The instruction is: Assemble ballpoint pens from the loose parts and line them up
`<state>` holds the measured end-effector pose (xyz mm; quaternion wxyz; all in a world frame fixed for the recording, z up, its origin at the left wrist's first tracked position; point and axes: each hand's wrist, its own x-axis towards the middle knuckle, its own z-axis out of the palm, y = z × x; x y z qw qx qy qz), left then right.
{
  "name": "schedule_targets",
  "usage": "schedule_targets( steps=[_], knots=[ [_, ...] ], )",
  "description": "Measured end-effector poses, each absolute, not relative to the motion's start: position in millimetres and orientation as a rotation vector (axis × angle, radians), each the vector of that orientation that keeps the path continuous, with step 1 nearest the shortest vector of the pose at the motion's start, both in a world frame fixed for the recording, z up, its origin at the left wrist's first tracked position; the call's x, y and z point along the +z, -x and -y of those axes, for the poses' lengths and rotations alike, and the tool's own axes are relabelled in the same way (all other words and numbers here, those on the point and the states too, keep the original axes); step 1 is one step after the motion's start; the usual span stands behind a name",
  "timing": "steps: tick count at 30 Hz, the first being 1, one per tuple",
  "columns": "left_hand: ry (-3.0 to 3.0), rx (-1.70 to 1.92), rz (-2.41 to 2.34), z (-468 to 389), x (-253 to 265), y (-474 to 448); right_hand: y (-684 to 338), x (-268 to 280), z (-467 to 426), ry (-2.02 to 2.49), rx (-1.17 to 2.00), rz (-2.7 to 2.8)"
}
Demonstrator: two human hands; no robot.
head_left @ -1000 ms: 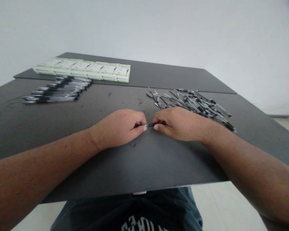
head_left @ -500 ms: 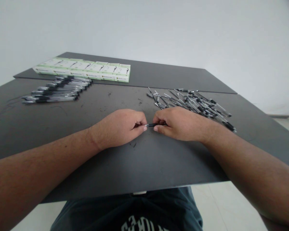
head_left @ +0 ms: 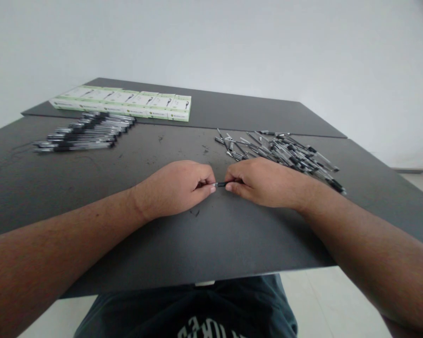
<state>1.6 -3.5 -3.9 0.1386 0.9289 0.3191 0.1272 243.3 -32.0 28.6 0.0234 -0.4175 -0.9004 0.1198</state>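
My left hand [head_left: 185, 188] pinches the silvery end of a pen [head_left: 221, 184] between thumb and fingers. Gripping the same pen by its black part is my right hand [head_left: 257, 182], its fingertips a small gap away from the left ones. The pen lies sideways just over the grey table [head_left: 211, 244]; both its ends are hidden in my hands. Beyond the right hand is a loose pile of pens and pen parts [head_left: 292, 152], black and clear. Farther off on the left, several pens [head_left: 88, 132] lie side by side in a slanted row.
Several white and green boxes [head_left: 127, 110] with pen pictures stand in a row at the back left. A seam runs across the table behind the pens. Dark scraps [head_left: 194, 213] and marks are scattered on the surface. A pale wall [head_left: 232, 47] rises behind.
Both hands keep their grip on the pen and stay almost in place. The view has shifted very slightly.
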Motion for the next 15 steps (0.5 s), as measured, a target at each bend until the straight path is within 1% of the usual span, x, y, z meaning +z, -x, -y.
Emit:
schedule_targets(
  steps=[15],
  knots=[
    [-2.681, 0.377, -0.912, 2.9, -4.7, -0.9, -242.0, 29.2, 32.0, 1.279, 0.392, 2.793]
  ],
)
